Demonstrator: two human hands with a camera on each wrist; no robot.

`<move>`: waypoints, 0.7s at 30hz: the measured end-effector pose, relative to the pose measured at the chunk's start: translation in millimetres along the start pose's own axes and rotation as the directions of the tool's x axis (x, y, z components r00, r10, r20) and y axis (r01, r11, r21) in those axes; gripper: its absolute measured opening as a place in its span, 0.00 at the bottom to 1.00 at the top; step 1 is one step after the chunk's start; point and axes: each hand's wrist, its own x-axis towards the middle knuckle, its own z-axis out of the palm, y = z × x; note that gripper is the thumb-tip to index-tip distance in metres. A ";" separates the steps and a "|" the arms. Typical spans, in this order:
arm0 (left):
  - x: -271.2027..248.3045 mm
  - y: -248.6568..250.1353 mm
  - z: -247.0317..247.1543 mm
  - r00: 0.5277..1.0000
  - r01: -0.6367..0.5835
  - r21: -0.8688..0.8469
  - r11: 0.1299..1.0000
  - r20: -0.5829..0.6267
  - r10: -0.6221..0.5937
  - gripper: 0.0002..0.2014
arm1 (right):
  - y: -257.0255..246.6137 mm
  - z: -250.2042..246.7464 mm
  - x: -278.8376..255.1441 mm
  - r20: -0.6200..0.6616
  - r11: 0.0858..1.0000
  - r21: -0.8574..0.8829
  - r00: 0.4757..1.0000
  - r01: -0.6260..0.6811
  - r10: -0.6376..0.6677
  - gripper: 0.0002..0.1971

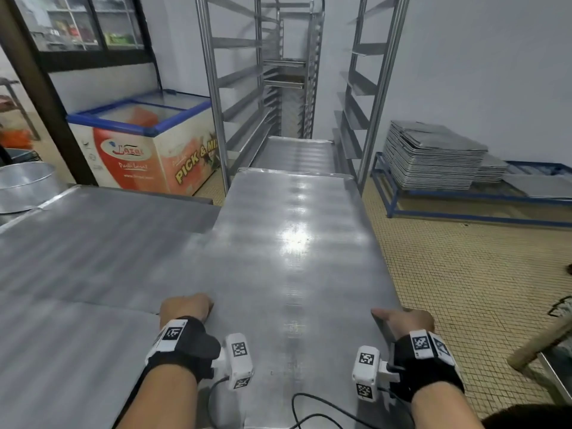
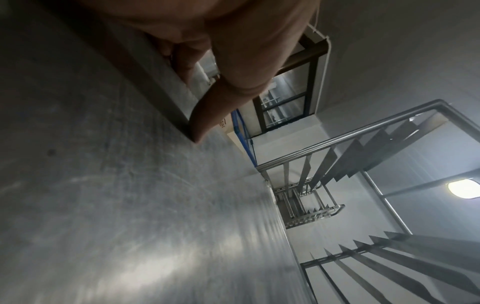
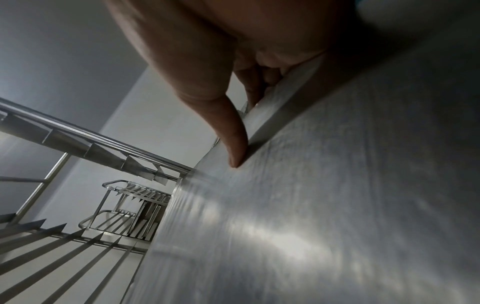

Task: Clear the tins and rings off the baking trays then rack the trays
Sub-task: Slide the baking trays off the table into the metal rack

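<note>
I hold a long bare steel baking tray (image 1: 294, 243) level in front of me by its two long edges. My left hand (image 1: 185, 306) grips the left rim, thumb (image 2: 207, 123) on top and fingers curled underneath. On the right rim, my right hand (image 1: 402, 320) grips the same way, thumb (image 3: 233, 144) pressed along the edge. The tray's far end points at the open steel rack (image 1: 213, 88). One tray (image 1: 297, 153) lies on the rack's low runners just beyond it. The tray surface (image 2: 130, 205) (image 3: 337, 205) carries nothing.
A steel table (image 1: 93, 236) lies along my left. A chest freezer (image 1: 145, 144) stands left of the rack, and a second rack (image 1: 291, 72) behind it. Stacked trays (image 1: 433, 159) sit on a low blue frame at right. Tiled floor (image 1: 464, 274) to the right.
</note>
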 end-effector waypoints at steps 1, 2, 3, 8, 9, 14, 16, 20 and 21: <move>4.7 3.3 4.6 1.000 0.008 0.015 1.000 0.007 -0.008 0.12 | -4.8 3.7 4.5 -0.001 1.000 0.000 1.000 0.000 0.000 0.25; 10.1 7.9 9.2 1.000 0.013 0.031 0.999 0.021 -0.013 0.13 | -11.1 7.8 9.7 -0.005 1.000 0.003 1.000 0.002 -0.002 0.24; 16.2 12.6 13.5 0.999 0.016 0.022 1.000 0.031 -0.017 0.13 | -17.8 12.5 13.9 -0.004 1.000 0.005 1.000 0.002 -0.002 0.23; 47.7 48.8 30.3 0.998 0.027 -0.010 1.000 0.050 -0.026 0.17 | -53.5 38.9 40.8 -0.025 1.000 0.021 1.000 -0.012 0.013 0.19; 54.7 56.8 32.9 0.999 0.018 -0.011 1.000 0.046 -0.018 0.16 | -60.5 44.5 44.7 -0.026 1.000 0.023 0.999 -0.019 0.020 0.18; 89.1 94.0 49.8 0.999 0.004 0.037 0.999 0.047 -0.005 0.16 | -89.3 74.2 63.5 -0.033 0.999 0.018 0.999 -0.037 0.037 0.14; 104.3 110.2 58.5 0.999 -0.025 0.082 0.996 0.032 0.022 0.17 | -100.7 87.2 72.2 -0.031 0.999 0.017 0.999 -0.044 0.044 0.15; 126.3 139.3 70.2 0.995 -0.089 0.096 0.991 0.045 0.085 0.20 | -124.4 112.0 91.5 -0.039 0.998 0.015 0.998 -0.058 0.058 0.20; 130.6 146.6 73.0 0.993 -0.103 0.115 0.988 0.062 0.096 0.20 | -130.0 118.0 96.1 -0.040 0.998 0.023 0.997 -0.060 0.061 0.20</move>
